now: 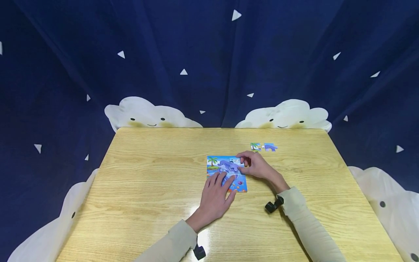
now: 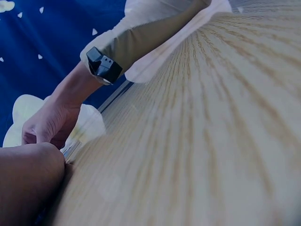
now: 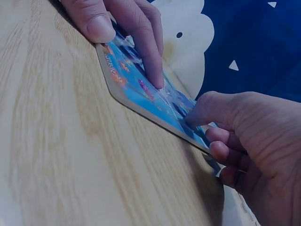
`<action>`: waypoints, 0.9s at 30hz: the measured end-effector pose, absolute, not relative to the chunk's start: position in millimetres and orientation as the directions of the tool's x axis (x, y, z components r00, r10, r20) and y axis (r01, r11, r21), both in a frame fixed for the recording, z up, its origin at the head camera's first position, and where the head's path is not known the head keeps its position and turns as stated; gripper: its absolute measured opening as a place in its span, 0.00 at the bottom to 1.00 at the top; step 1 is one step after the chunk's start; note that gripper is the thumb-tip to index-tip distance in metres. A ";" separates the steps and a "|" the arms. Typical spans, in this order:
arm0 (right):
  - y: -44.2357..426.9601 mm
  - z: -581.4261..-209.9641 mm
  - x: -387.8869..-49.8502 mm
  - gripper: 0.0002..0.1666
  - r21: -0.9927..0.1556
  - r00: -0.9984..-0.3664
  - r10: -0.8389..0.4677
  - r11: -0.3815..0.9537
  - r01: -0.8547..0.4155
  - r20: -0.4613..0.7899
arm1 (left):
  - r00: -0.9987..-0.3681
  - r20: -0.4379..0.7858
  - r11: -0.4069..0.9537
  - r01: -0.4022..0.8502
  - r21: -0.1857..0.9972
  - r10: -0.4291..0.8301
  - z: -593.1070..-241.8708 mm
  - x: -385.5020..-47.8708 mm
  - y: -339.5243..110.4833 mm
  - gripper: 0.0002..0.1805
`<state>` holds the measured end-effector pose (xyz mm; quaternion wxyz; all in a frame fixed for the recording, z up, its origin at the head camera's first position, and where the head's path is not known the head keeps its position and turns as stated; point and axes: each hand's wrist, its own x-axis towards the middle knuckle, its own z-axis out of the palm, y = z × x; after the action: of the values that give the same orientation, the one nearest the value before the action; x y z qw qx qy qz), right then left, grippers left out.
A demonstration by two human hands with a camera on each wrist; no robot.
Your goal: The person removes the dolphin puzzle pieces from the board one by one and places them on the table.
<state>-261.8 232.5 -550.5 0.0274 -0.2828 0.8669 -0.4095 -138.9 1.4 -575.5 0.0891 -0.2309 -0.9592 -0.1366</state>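
A square dolphin puzzle (image 1: 242, 185) lies on the table. Spread fingers of my left hand (image 1: 213, 200) rest on its lower left part, thumb by the bottom edge. At its upper right, my right hand (image 1: 260, 168) pinches a puzzle piece (image 1: 234, 162) between thumb and fingers, over or against the board; whether it sits flat I cannot tell. In the right wrist view, the right thumb touches the puzzle (image 3: 153, 107) near its edge and the other fingers of the right hand (image 3: 263, 134) curl beside it. The left wrist view hides the puzzle behind my left hand (image 2: 30, 181).
Two loose pieces, one with a palm tree (image 1: 255, 146) and one with purple dolphin parts (image 1: 270, 147), lie behind my right hand. The wooden table (image 1: 147, 174) ends at a dark blue curtain (image 1: 183, 43) with white clouds.
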 end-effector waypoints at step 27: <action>279.6 -543.3 -257.5 0.29 -0.750 -0.879 -0.392 0.486 -0.449 0.273 | -0.869 0.266 0.845 0.478 0.240 0.417 -578.9 -139.0 1.7 0.29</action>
<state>-257.5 279.6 -543.3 -0.0324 -0.2442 0.8612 -0.4445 -139.0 1.7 -578.9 0.1023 -0.2343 -0.9549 -0.1510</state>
